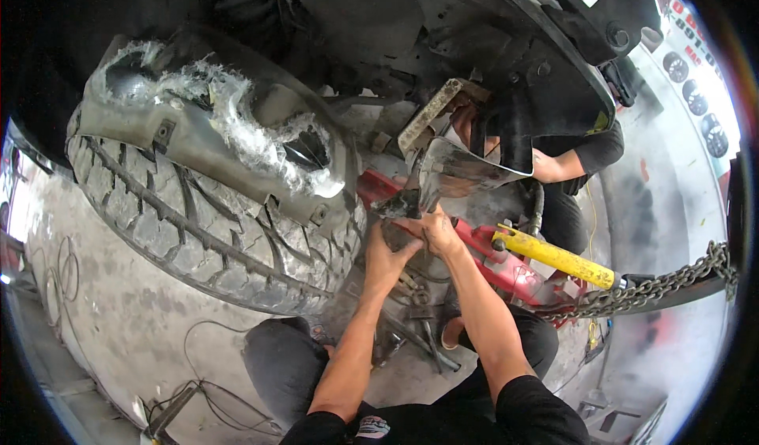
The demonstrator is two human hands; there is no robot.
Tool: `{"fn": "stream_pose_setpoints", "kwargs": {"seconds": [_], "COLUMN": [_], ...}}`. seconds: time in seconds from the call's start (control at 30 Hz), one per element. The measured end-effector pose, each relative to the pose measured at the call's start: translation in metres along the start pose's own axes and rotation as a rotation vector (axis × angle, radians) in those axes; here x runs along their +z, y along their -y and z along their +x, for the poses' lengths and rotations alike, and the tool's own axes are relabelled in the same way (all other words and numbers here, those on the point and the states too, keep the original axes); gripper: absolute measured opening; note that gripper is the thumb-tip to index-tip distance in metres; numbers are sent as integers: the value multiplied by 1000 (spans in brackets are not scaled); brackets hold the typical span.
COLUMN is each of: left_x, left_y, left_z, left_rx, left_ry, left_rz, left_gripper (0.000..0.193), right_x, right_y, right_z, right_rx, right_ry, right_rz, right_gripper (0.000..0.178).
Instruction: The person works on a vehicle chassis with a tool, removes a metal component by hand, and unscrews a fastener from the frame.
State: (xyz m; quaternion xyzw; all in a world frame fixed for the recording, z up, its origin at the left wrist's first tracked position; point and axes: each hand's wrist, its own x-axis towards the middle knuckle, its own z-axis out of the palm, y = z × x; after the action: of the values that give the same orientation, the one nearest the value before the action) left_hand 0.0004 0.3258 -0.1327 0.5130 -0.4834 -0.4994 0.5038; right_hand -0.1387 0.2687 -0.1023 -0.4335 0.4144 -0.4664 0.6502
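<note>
A crumpled dark panel [398, 205] hangs down in the middle, under the vehicle's front corner. My right hand [434, 231] is closed on its lower end, with the fingertips hidden behind it. Just to the left, my left hand [385, 257] grips the same lower edge, its thumb toward my right hand and its fingers partly hidden. Above them the panel joins a shiny bent sheet [466, 164] beside a rusty bracket [429, 113]. Another person's forearm [557, 166] reaches in from the right behind this sheet.
A large treaded tyre [213, 215] stands at the left, with a torn wheel-arch liner [198, 140] over it. A red floor jack [506, 271] lies beyond my hands. To the right are a yellow hydraulic cylinder [557, 257] and a heavy chain [656, 292]. Cables [207, 386] trail across the floor.
</note>
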Motion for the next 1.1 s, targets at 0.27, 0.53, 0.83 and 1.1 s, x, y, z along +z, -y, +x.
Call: {"fn": "stream_pose_setpoints", "kwargs": {"seconds": [0.27,0.53,0.83,1.1], "left_x": [2,0,29,23], "left_y": [13,28,33,45], "left_z": [2,2,2,2], "left_rx": [-11,20,-220,-289], "left_ry": [-80,-111,-242,-145], "left_rz": [105,105,-647,-1116], "left_gripper": [82,63,39,37], "right_x": [-6,14,-13,0], "right_y": [-1,9,-22,-2], "right_z": [8,2,14,-2], "right_rx": [-113,-76,-147,-174], "right_ry": [142,-52,-47,14], "right_rz": [104,-39,-272,-128], "right_gripper": [36,37,41,47]}}
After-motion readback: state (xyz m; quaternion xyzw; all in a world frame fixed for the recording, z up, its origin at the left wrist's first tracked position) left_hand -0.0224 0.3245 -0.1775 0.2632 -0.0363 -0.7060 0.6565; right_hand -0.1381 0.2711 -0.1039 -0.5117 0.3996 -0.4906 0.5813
